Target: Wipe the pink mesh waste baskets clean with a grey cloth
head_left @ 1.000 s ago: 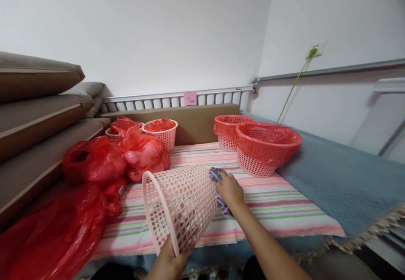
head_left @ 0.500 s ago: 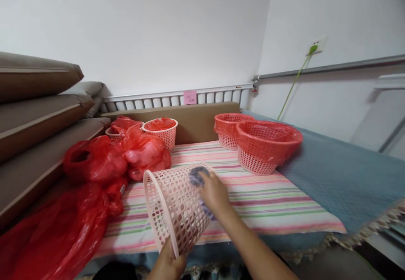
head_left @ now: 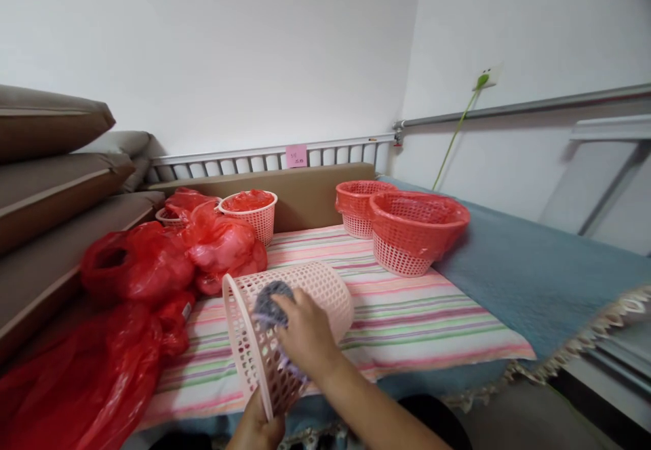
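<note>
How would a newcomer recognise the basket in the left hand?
Look at the striped cloth, toward its near edge. The left hand grips a pink basket there by its rim: it is tipped sideways, unlike the upright, red-lined baskets behind.

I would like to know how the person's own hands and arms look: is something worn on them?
Both the left hand and the right hand are bare, without gloves, and no ring shows. The right forearm has no sleeve, watch or bracelet as far as the picture's lower edge. The left forearm is mostly cut off, so I cannot tell about a sleeve there.
</note>
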Motion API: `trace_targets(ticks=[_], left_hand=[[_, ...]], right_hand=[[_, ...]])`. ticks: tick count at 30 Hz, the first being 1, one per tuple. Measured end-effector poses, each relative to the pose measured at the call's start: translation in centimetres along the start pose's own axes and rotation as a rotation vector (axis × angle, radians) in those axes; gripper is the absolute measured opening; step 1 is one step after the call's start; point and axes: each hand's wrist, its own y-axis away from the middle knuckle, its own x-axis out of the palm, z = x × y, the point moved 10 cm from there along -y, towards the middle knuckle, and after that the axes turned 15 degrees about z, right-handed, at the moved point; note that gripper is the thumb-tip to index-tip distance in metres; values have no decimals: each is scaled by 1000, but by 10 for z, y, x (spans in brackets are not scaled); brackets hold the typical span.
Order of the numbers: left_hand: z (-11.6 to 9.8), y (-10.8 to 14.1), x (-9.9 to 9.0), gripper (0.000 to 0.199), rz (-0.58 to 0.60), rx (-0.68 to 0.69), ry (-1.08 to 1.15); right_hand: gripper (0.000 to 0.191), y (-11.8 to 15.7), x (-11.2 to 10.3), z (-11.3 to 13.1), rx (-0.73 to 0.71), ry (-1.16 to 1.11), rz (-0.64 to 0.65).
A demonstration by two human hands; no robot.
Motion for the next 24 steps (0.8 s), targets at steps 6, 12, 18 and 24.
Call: trace_targets(ticks=[6,12,18,24], left_hand=[[5,-2,13,44,87,38,-124],[-36,-23,-2,87,-24,18,250],[-58,-32,-1,105,-107,-28,449],[-19,-25,8,84,-87,42,360]], right_hand=[[41,-8,-31,-155,520,177,-47],[42,5,-20,-149,470,222,-95],[42,10,-15,-167,470,81,-56],[48,14,-9,-73,262,-93,-28]])
